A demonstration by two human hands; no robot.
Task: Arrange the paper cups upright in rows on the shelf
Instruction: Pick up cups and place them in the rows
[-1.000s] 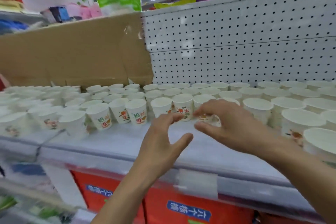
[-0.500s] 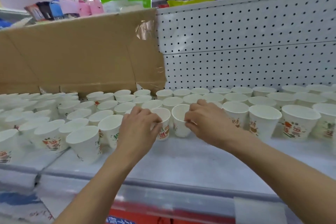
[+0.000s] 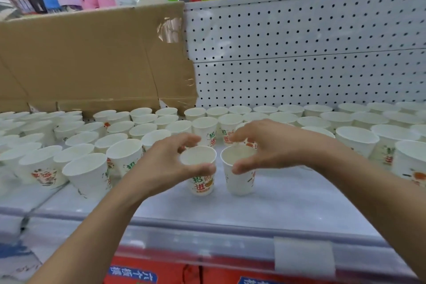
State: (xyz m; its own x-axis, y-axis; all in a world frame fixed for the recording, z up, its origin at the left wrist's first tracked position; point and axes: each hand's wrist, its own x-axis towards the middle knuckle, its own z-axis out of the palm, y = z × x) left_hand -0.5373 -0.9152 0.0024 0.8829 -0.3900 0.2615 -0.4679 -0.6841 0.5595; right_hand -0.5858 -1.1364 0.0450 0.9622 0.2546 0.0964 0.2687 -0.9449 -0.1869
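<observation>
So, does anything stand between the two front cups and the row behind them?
Nothing visible does. The left hand grips the left cup and the right hand the right cup; only their fingers lie before the row behind.

Two paper cups stand upright, just beside each other, on the bare front part of the shelf [image 3: 276, 205]. The left hand [image 3: 166, 163] curls round the rim of the left cup [image 3: 201, 183], thumb on its near side and fingers at its far side. The right hand [image 3: 272, 145] holds the right cup [image 3: 239, 182] the same way. Behind and to both sides, rows of cups [image 3: 357, 138] stand upright, open ends up. Cardboard [image 3: 92, 57] leans at the back left, and a white pegboard [image 3: 299, 53] stands at the back right.
</observation>
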